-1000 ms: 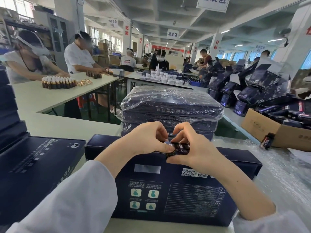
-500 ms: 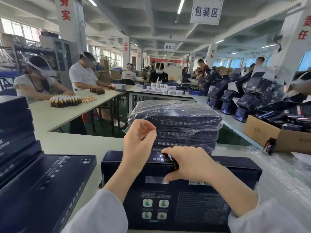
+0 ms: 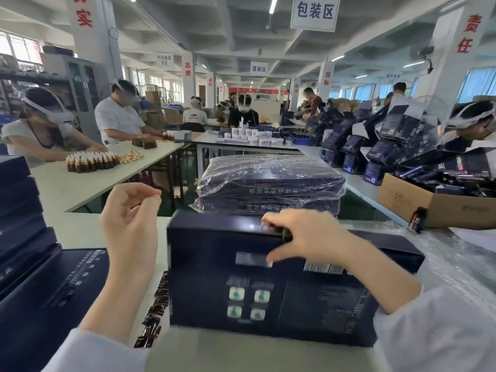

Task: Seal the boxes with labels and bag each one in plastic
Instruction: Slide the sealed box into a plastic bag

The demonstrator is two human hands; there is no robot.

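Sealing step: the right hand [image 3: 303,234] is pressing a label [image 3: 286,234] onto the top edge of the box [image 3: 268,285] lying on the surface [image 3: 80,229], the left hand [image 3: 131,221] hovering loosely curled and empty; bagging presumably comes next.

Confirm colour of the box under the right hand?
Dark navy box, with four small green-and-white icons on its face; head view, slightly blurred.
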